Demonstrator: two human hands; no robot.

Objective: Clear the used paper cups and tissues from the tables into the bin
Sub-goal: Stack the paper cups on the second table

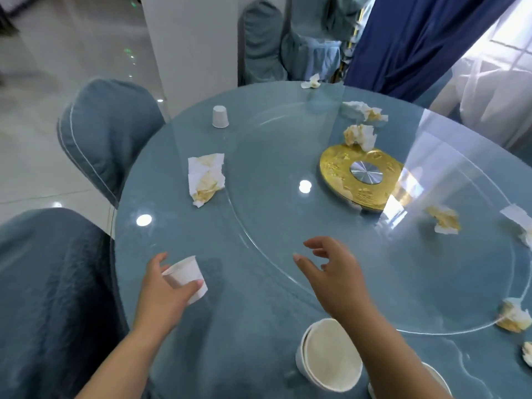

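Observation:
My left hand [165,292] grips a tilted white paper cup [185,276] just above the near left edge of the round glass-topped table [259,321]. My right hand [331,272] hovers over the table with fingers spread and loose, holding nothing. Below my right forearm stand stacked white paper cups [325,355], and another cup [440,378] peeks out behind the arm. An upside-down cup [220,117] stands at the far left. A stained flat tissue [205,177] lies left of centre. Crumpled stained tissues lie at the back [364,110] [359,135] [311,81] and on the right [443,220] [514,315].
A glass turntable [288,220] with a gold hub [361,177] covers the table's middle. Blue-covered chairs stand at the left [106,131], near left [51,298] and behind the table [262,38]. A dark blue curtain [417,38] hangs at the back right. No bin is in view.

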